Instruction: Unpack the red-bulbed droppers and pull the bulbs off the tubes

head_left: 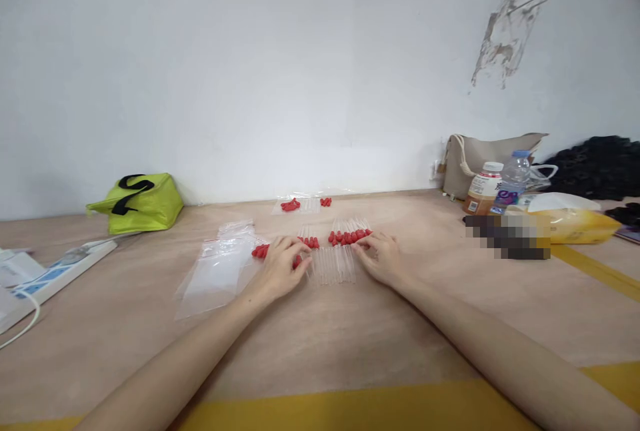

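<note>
Several clear, thin droppers with red bulbs lie side by side in the middle of the table. My left hand (285, 264) rests at the left end of this row, its fingers curved and the thumb apart. It partly covers some red bulbs (261, 251). At the right end, my right hand (381, 256) has thumb and fingers apart, with fingertips by the red bulbs (350, 237). Between both hands, a nearer row of clear tubes (334, 265) points toward me. Whether the fingertips press on any dropper is hard to see.
Clear plastic bags (213, 277) lie left of the droppers. A bagged dropper set (305, 205) is by the wall. Further left are a lime-green bag (150, 204) and a power strip (65, 274). Bottles (485, 187), a tissue pack (580, 225) and a beige bag (453, 167) stand right.
</note>
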Demonstrator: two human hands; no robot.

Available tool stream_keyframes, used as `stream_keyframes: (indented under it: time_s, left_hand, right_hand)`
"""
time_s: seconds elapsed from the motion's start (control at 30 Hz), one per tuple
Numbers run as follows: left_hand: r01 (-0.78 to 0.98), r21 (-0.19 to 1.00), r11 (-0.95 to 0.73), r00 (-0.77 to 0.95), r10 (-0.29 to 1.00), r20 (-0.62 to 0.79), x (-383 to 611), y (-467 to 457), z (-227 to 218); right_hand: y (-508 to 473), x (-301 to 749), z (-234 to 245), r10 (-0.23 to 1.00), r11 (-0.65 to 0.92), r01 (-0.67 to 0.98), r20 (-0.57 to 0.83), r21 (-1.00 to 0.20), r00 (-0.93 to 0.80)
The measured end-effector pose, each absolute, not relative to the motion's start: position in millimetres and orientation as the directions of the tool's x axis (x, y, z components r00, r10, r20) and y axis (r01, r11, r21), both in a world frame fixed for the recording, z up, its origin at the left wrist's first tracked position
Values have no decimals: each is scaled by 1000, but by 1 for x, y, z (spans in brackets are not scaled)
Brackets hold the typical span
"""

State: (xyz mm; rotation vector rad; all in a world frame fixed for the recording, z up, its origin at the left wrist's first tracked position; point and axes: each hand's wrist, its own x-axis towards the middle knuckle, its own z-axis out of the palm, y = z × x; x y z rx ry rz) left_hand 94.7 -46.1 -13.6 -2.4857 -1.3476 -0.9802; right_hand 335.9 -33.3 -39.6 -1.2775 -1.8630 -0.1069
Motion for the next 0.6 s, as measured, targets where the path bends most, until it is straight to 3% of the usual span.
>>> stream_keyframes:
  time_s: [0.23, 0.37, 0.5, 0.6]
  left_hand:
    - [851, 97, -516, 403, 760, 510, 174, -4, -9]
    - [885, 11, -466, 394, 760, 517, 199, 12, -11]
    - [844, -115, -523, 496, 683, 536, 203, 18, -11]
    - [831, -136, -539, 516, 657, 549, 204, 18, -11]
  right_hand:
    - [-17, 368, -38, 784, 317, 790, 614, -524, 92]
    - [-14, 369, -41, 786, 308, 800, 611, -515, 91]
    - [-15, 365, -42, 770, 322, 811, 634, -488, 76]
    - [-15, 364, -43, 758, 321, 818, 648, -477, 80]
